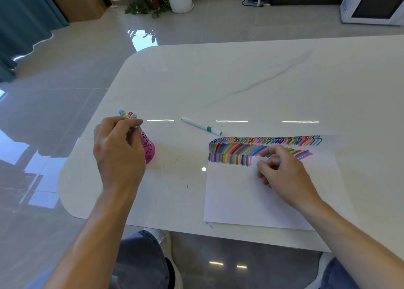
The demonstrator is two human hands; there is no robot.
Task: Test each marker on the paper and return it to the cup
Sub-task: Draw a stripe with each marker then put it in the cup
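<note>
Your left hand (118, 144) has its fingers clamped on a marker (138, 127) just above the pink cup (148, 148), so slide it gently between the other markers (130, 114), while your right hand (282, 170), fingers curled with contents unclear, steadies the paper (236, 197).

Grey-blue jeans (140, 263), wht shoes (162, 238)

White marble-look table (240, 74), rounded corner. Standing on it at left: pink cup (150, 149) of markers (130, 114). Lying mid-table: capped green-banded marker (201, 126). At right: colour-striped paper (236, 197).

I get single head view: wide-angle, facing forward and down, close over table (240, 74); edges probably lens-warped.
</note>
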